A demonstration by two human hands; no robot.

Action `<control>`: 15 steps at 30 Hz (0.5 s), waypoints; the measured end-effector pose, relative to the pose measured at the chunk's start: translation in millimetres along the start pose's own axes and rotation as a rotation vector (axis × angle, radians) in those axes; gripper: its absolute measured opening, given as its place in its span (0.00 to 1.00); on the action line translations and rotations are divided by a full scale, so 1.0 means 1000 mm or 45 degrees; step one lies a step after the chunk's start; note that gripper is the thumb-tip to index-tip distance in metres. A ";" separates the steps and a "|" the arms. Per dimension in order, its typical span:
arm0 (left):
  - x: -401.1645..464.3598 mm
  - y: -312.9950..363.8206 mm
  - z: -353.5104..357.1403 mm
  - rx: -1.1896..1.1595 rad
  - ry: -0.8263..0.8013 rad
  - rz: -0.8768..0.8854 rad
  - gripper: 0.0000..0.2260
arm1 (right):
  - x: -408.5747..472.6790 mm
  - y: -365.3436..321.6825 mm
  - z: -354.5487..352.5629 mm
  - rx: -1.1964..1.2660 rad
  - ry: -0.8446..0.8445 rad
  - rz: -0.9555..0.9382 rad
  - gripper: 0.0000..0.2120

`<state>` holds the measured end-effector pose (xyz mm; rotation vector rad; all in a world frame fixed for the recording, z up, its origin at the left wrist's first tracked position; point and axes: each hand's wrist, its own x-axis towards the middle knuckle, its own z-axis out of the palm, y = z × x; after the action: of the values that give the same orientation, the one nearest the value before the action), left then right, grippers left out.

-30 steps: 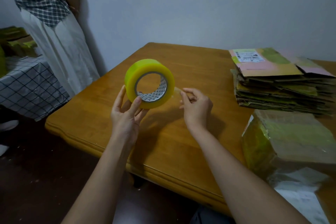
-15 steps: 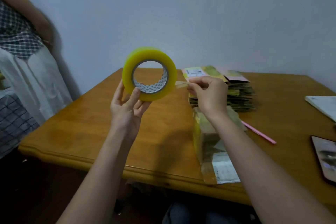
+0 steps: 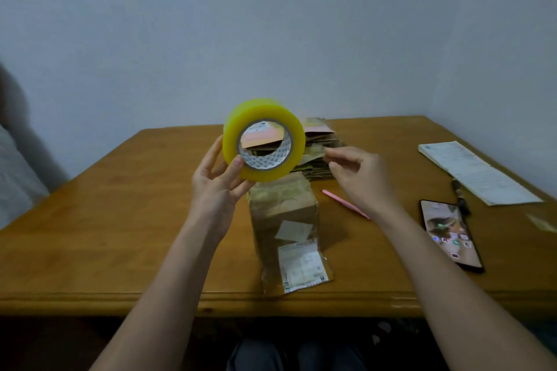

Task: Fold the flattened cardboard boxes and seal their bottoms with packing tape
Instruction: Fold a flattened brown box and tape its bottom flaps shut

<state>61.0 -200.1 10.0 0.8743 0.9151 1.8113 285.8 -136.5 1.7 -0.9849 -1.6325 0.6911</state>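
Note:
My left hand (image 3: 217,187) holds a yellow roll of packing tape (image 3: 262,139) upright above the table, thumb on its front rim. My right hand (image 3: 358,178) pinches the clear free end of the tape (image 3: 315,151) just right of the roll, with a short strip pulled out. Below the roll a folded brown cardboard box (image 3: 284,220) lies on the wooden table (image 3: 120,220), a white label at its near end. A stack of flattened cardboard boxes (image 3: 321,141) sits behind it, partly hidden by the roll.
A pink pen (image 3: 346,204) lies right of the box. A phone (image 3: 450,235) with a lit screen, a dark pen (image 3: 459,196) and a white booklet (image 3: 476,172) lie on the right side. A person's sleeve (image 3: 15,153) shows at the far left.
The view has swung right and now centres on the table. The roll stays in my left hand and my right hand has drawn the tape end a little farther right.

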 end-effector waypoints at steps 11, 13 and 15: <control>0.011 -0.020 -0.009 0.236 -0.084 -0.039 0.29 | -0.031 0.042 0.011 0.089 0.168 0.165 0.11; 0.012 -0.020 -0.012 0.249 -0.086 -0.031 0.27 | -0.035 0.048 0.012 0.156 0.179 0.207 0.11; 0.014 -0.021 -0.014 0.257 -0.093 -0.028 0.28 | -0.035 0.052 0.014 0.193 0.160 0.256 0.11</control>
<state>52.5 -183.6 -12.0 1.0452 1.0692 1.6774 289.4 -141.0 -62.5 -1.0684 -1.3632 0.8578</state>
